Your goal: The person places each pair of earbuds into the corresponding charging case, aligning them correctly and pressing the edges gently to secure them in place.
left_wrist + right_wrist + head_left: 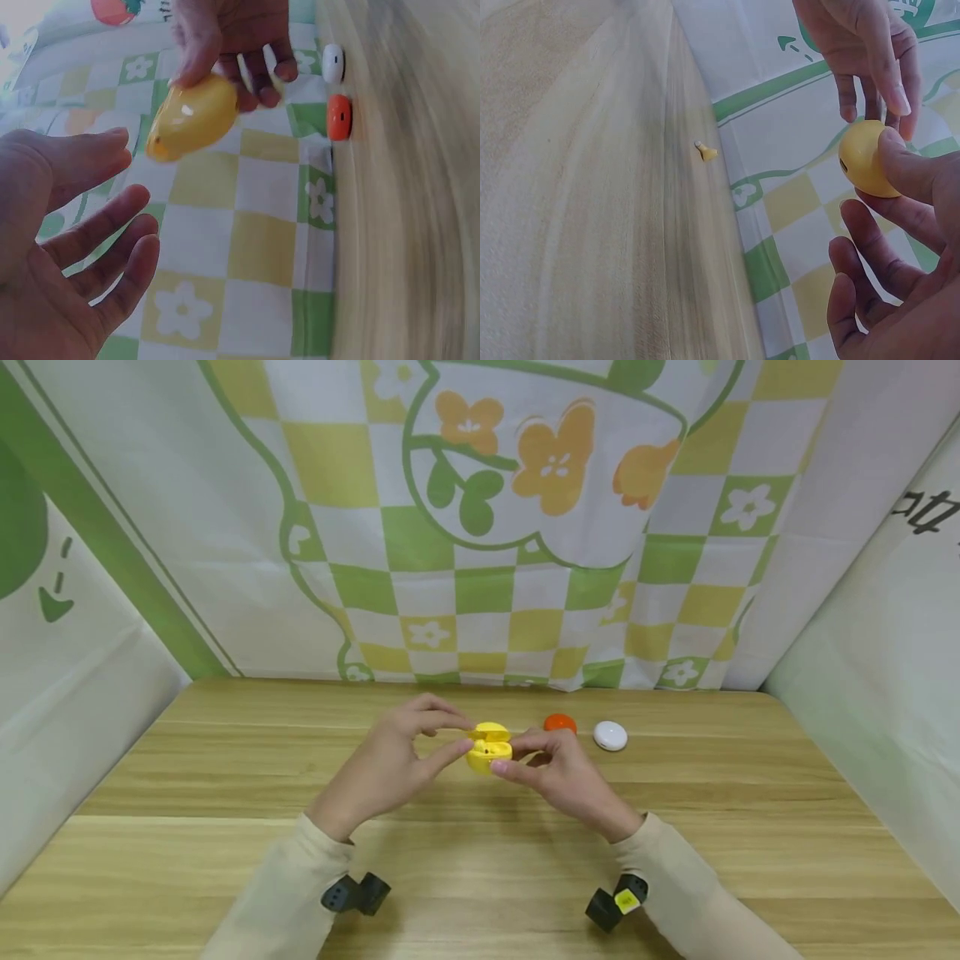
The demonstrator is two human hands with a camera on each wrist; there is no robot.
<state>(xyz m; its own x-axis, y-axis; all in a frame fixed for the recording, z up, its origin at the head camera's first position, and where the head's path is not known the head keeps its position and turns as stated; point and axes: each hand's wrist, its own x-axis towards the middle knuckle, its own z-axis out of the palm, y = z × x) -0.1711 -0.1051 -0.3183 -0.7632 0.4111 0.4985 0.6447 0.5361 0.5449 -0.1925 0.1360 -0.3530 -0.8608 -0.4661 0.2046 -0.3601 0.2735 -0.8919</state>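
A yellow earbud case [483,763] is held above the table, its lid [492,727] raised in the head view. My right hand [564,774] pinches it between thumb and index finger from the right. The other right fingers curve loosely, as the right wrist view shows. My left hand [397,752] reaches in from the left, thumb and index fingertips right at the case's edge and lid. In the left wrist view the left fingers are spread, with nothing visible between them. One loose yellow earbud [706,151] lies on the table in the right wrist view.
An orange case [559,722] and a white case [611,736] lie on the wooden table [480,877], beyond and to the right of my right hand. A patterned cloth [487,593] hangs at the table's back edge, with white panels on both sides.
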